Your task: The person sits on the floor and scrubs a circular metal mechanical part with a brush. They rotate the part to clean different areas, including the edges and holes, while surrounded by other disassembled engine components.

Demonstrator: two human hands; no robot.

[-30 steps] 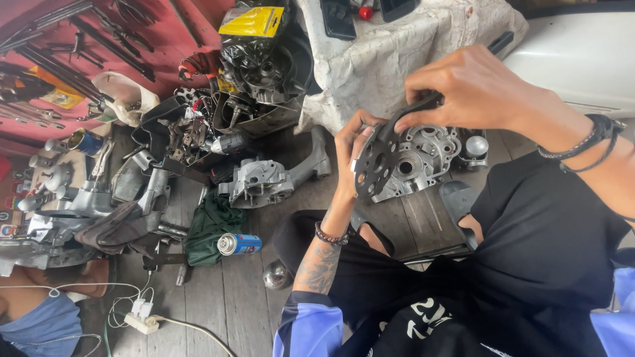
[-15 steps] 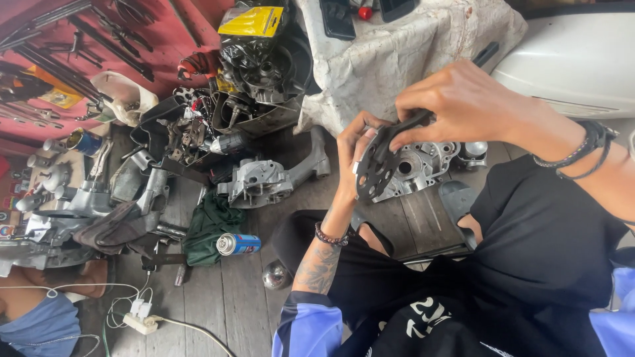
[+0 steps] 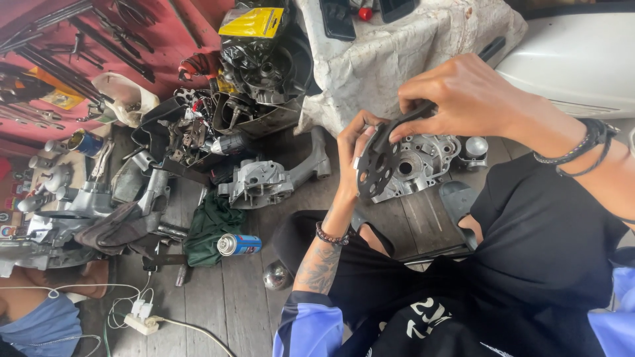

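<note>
- A dark round disc [image 3: 377, 165], pierced with many holes, is held up on edge between both hands, just above the grey engine casing [image 3: 423, 158] that lies on the floor in front of the crossed legs.
- The disc's left rim is gripped by the left hand [image 3: 354, 149]; its fingers are curled around the edge, with the thumb pressed on the near face.
- The right hand [image 3: 463, 96] is closed over a black tool handle [image 3: 493, 47], whose lower end is laid against the upper part of the disc (where exactly it meets the metal cannot be told, since the fingers cover it).
- A beaded band is worn on the left wrist and dark cord bands on the right.
- A small silvery cylindrical part [image 3: 476, 147] is seen just beside the casing, to its right.
- A flat dark metal plate [image 3: 423, 225] is laid on the person's lap, below the casing.
- Another casing with a long arm [image 3: 271, 178] is set on the wooden floor well to the left, near a green rag [image 3: 208, 225] and a blue spray can [image 3: 239, 244] lying on its side.
- Hand tools are hung on a red board [image 3: 152, 33] at the upper left.
- A cloth-covered table [image 3: 397, 53] is placed behind the hands.
</note>
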